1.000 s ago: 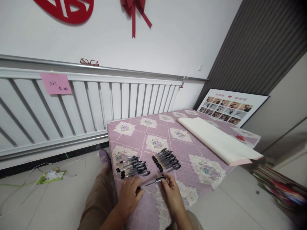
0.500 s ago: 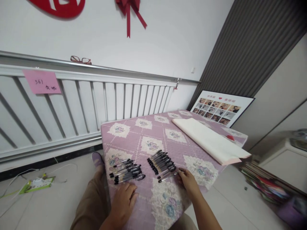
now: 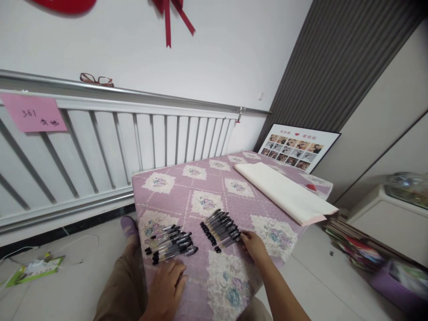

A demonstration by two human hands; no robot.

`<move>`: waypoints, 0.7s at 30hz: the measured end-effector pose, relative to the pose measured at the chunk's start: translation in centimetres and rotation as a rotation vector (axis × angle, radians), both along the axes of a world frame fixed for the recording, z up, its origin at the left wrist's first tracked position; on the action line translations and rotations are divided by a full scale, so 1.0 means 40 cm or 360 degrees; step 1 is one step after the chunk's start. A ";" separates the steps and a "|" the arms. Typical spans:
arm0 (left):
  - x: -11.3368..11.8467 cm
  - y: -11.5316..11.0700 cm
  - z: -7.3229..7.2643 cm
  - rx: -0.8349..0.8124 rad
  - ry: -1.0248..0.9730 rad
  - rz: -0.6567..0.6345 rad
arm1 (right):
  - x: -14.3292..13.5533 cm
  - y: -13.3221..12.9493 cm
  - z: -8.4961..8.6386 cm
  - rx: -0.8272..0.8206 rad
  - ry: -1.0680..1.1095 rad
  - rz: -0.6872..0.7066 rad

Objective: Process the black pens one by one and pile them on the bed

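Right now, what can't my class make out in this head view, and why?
Head view:
Exact count of looser pens: they overlap.
Lower fingers of the right hand: hidden by the hand itself.
Top of the red bow: cut off by upper edge.
Photo details on the framed board: too small.

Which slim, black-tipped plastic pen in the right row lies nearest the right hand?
The row's last pen, nearest the wearer: its right end reaches the bare right hand; the others lie beyond it.
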State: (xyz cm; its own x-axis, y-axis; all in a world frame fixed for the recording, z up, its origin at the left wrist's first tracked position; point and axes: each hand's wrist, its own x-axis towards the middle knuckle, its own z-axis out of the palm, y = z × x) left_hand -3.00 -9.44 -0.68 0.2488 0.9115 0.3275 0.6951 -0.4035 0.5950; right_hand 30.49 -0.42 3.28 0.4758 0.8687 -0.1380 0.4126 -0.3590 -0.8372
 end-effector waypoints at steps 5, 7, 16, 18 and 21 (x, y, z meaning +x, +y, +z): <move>0.001 0.000 0.006 0.0027 -0.0027 -0.0002 | -0.004 -0.015 -0.013 0.0142 -0.0052 -0.0090; 0.001 -0.001 0.010 0.0017 -0.0036 -0.0004 | -0.006 -0.033 -0.016 0.0237 -0.0074 -0.0124; 0.011 0.000 0.043 -0.0035 -0.0012 0.0020 | -0.160 -0.125 0.077 0.0617 0.0342 -0.0275; 0.012 -0.001 0.048 -0.0054 0.0001 0.0025 | -0.228 -0.165 0.152 0.0879 0.0623 -0.0131; 0.014 -0.003 0.054 -0.0074 0.0031 0.0037 | -0.257 -0.267 0.223 0.1102 0.0739 0.0330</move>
State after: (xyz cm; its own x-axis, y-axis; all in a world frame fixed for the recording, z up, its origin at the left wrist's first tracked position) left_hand -2.46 -9.57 1.47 0.2333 0.9312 0.2802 0.7155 -0.3595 0.5990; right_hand 20.21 -11.10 12.21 0.3248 0.8921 0.3141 -0.0253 0.3402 -0.9400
